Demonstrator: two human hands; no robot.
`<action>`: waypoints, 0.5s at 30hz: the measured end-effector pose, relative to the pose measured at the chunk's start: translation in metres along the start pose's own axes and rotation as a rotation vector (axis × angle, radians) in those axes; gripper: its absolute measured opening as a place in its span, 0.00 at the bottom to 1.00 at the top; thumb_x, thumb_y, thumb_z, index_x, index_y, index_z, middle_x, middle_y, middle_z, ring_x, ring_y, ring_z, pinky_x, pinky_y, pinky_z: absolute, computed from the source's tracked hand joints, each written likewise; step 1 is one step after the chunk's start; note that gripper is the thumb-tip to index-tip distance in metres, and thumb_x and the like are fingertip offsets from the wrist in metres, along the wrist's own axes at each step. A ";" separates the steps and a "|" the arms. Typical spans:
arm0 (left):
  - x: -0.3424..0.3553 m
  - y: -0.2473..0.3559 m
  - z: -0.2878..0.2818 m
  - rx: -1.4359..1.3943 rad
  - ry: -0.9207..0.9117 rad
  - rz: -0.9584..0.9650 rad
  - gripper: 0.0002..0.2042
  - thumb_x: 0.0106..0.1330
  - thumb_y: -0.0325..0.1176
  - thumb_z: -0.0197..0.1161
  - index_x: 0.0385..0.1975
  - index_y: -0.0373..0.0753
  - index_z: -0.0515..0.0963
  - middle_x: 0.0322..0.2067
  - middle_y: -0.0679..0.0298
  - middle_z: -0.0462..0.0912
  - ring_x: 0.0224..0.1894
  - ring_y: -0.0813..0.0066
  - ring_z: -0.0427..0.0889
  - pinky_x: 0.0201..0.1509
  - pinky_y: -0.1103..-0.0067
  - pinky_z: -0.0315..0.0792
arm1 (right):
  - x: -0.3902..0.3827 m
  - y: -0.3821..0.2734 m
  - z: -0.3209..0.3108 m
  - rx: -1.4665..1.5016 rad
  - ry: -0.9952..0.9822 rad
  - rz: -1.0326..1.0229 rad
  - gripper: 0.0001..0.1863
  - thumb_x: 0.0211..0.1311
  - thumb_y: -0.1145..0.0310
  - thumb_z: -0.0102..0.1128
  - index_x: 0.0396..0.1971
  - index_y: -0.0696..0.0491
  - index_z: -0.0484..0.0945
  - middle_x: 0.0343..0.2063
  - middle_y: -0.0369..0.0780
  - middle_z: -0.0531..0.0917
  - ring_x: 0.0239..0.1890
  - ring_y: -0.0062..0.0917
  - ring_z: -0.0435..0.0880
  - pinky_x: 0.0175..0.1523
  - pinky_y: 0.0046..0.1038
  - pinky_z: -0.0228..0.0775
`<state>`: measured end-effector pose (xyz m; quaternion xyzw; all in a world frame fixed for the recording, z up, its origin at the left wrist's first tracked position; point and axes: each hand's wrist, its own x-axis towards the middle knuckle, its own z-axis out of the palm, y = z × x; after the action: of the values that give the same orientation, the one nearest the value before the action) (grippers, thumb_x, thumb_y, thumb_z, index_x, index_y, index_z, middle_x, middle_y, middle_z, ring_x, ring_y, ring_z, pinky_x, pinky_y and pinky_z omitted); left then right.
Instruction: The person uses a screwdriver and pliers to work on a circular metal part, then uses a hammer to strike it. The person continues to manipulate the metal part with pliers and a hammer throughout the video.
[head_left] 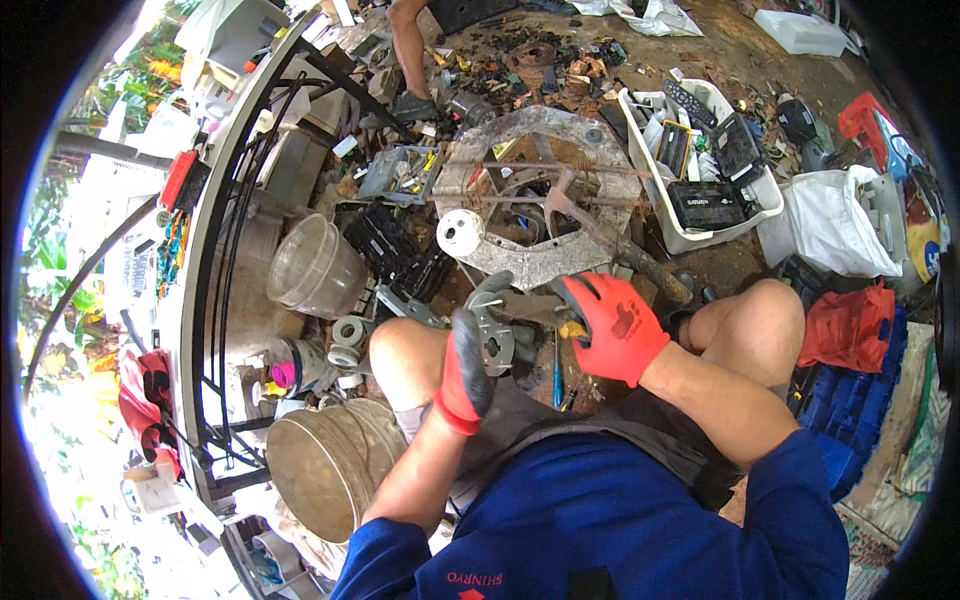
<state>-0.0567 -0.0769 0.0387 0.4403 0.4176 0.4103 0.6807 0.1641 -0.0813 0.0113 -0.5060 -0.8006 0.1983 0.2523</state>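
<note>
My left hand (465,370), in a red and grey glove, grips a grey metal part with holes (498,342) between my knees. My right hand (615,330), in a matching glove, is closed on a yellow-handled tool (573,331) just right of that part. A blue screwdriver (557,378) lies below. Beyond my hands is a large pale, dirty metal frame (470,255), with a white round piece (460,232) on it and a hammer-like tool (562,202) across its middle.
Around me are a white bin of electronics (690,225), a small parts tray (385,178), a clear bucket (308,265), a dirty bucket (315,470), a white sack (825,220) and a blue crate (850,420). A black metal rack (225,330) stands left. Another person's leg (408,55) is behind.
</note>
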 end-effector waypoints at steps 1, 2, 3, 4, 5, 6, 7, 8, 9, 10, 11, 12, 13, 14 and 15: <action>0.002 0.009 -0.006 -0.107 -0.069 -0.150 0.52 0.61 0.79 0.46 0.71 0.36 0.57 0.44 0.56 0.80 0.38 0.66 0.84 0.39 0.73 0.79 | -0.001 0.003 -0.001 -0.033 -0.011 -0.004 0.41 0.44 0.63 0.70 0.62 0.58 0.68 0.53 0.51 0.76 0.54 0.45 0.76 0.60 0.44 0.67; 0.003 0.019 -0.015 -0.214 -0.134 -0.302 0.53 0.60 0.80 0.44 0.71 0.36 0.58 0.42 0.55 0.81 0.34 0.65 0.85 0.35 0.73 0.80 | -0.001 0.003 -0.003 -0.063 -0.024 -0.008 0.41 0.44 0.63 0.70 0.62 0.57 0.68 0.53 0.51 0.76 0.54 0.44 0.76 0.61 0.44 0.66; 0.003 0.032 -0.025 -0.237 -0.169 -0.464 0.53 0.58 0.82 0.39 0.70 0.38 0.61 0.39 0.50 0.83 0.30 0.59 0.86 0.30 0.72 0.83 | -0.001 0.002 -0.004 -0.097 -0.037 -0.016 0.41 0.43 0.63 0.70 0.62 0.57 0.68 0.53 0.50 0.76 0.54 0.43 0.75 0.61 0.43 0.66; 0.002 0.044 -0.028 -0.249 -0.204 -0.439 0.54 0.58 0.83 0.39 0.70 0.38 0.60 0.39 0.49 0.83 0.30 0.59 0.87 0.31 0.71 0.83 | -0.002 0.001 -0.002 -0.074 -0.024 -0.018 0.41 0.43 0.63 0.70 0.62 0.57 0.68 0.53 0.50 0.76 0.54 0.43 0.75 0.61 0.43 0.66; 0.002 0.057 -0.029 -0.254 -0.239 -0.415 0.54 0.57 0.83 0.39 0.70 0.38 0.59 0.40 0.48 0.83 0.30 0.58 0.87 0.31 0.71 0.84 | -0.001 0.001 -0.001 -0.048 -0.007 -0.020 0.41 0.43 0.63 0.70 0.62 0.57 0.69 0.53 0.50 0.76 0.54 0.43 0.75 0.61 0.43 0.66; 0.001 0.064 -0.028 -0.260 -0.274 -0.391 0.55 0.57 0.83 0.39 0.70 0.37 0.59 0.40 0.46 0.83 0.31 0.57 0.87 0.31 0.70 0.84 | 0.000 -0.001 -0.001 -0.021 0.011 -0.022 0.41 0.43 0.63 0.70 0.62 0.57 0.69 0.53 0.50 0.76 0.54 0.43 0.75 0.61 0.43 0.66; -0.004 0.065 -0.026 -0.254 -0.270 -0.329 0.56 0.55 0.82 0.48 0.73 0.39 0.54 0.39 0.44 0.83 0.32 0.56 0.88 0.34 0.68 0.86 | 0.001 -0.002 -0.002 -0.002 0.013 -0.015 0.41 0.43 0.64 0.70 0.62 0.57 0.69 0.53 0.50 0.76 0.54 0.44 0.75 0.61 0.43 0.66; -0.010 0.062 -0.032 -0.222 -0.299 -0.272 0.56 0.56 0.80 0.51 0.74 0.40 0.51 0.38 0.44 0.83 0.31 0.57 0.88 0.33 0.69 0.85 | 0.003 -0.006 -0.005 0.019 0.019 -0.007 0.40 0.42 0.66 0.69 0.61 0.58 0.70 0.53 0.51 0.76 0.54 0.46 0.75 0.62 0.44 0.66; -0.015 0.056 -0.041 -0.191 -0.333 -0.217 0.56 0.56 0.78 0.54 0.75 0.40 0.49 0.37 0.44 0.83 0.30 0.57 0.87 0.32 0.69 0.85 | 0.003 -0.007 -0.007 0.037 0.024 0.006 0.39 0.42 0.67 0.69 0.61 0.58 0.70 0.53 0.51 0.76 0.55 0.47 0.74 0.62 0.44 0.66; -0.016 0.051 -0.048 -0.162 -0.367 -0.162 0.56 0.56 0.76 0.57 0.76 0.41 0.47 0.35 0.44 0.83 0.29 0.58 0.87 0.31 0.69 0.84 | 0.003 -0.006 -0.007 0.027 0.021 -0.002 0.39 0.42 0.67 0.69 0.61 0.58 0.70 0.53 0.51 0.76 0.55 0.47 0.74 0.62 0.44 0.66; -0.017 0.058 -0.041 -0.194 -0.340 -0.094 0.53 0.59 0.69 0.61 0.76 0.42 0.46 0.33 0.47 0.83 0.27 0.60 0.85 0.30 0.71 0.82 | 0.002 -0.005 -0.007 0.017 0.013 -0.012 0.39 0.42 0.67 0.69 0.61 0.58 0.70 0.53 0.51 0.76 0.55 0.47 0.74 0.62 0.44 0.66; -0.016 0.065 -0.033 -0.224 -0.317 -0.026 0.51 0.61 0.62 0.66 0.76 0.42 0.46 0.30 0.49 0.83 0.24 0.62 0.84 0.28 0.74 0.79 | 0.001 -0.005 -0.007 0.006 0.005 -0.021 0.39 0.42 0.67 0.69 0.61 0.58 0.70 0.53 0.51 0.76 0.55 0.47 0.74 0.62 0.44 0.66; -0.014 0.070 -0.036 -0.131 -0.291 0.037 0.50 0.63 0.58 0.67 0.76 0.42 0.46 0.28 0.51 0.82 0.23 0.63 0.83 0.27 0.75 0.78 | -0.001 -0.004 -0.005 0.002 -0.001 -0.024 0.39 0.42 0.67 0.69 0.61 0.58 0.70 0.54 0.51 0.76 0.55 0.47 0.74 0.62 0.44 0.66; -0.014 0.074 -0.037 -0.038 -0.257 0.104 0.48 0.64 0.54 0.67 0.76 0.41 0.46 0.27 0.52 0.82 0.22 0.64 0.82 0.27 0.76 0.77 | -0.003 -0.004 -0.003 -0.002 -0.010 -0.035 0.40 0.42 0.67 0.69 0.61 0.58 0.70 0.54 0.51 0.76 0.55 0.47 0.74 0.62 0.44 0.66; -0.012 0.075 -0.029 0.067 -0.179 0.161 0.47 0.63 0.46 0.69 0.76 0.41 0.47 0.28 0.55 0.82 0.25 0.67 0.83 0.33 0.78 0.76 | -0.005 -0.005 -0.001 -0.006 -0.020 -0.045 0.40 0.42 0.66 0.69 0.61 0.58 0.70 0.54 0.51 0.76 0.55 0.47 0.74 0.62 0.44 0.66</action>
<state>-0.1014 -0.0597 0.1040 0.5297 0.3318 0.4086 0.6651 0.1632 -0.0878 0.0141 -0.4866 -0.8149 0.1950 0.2472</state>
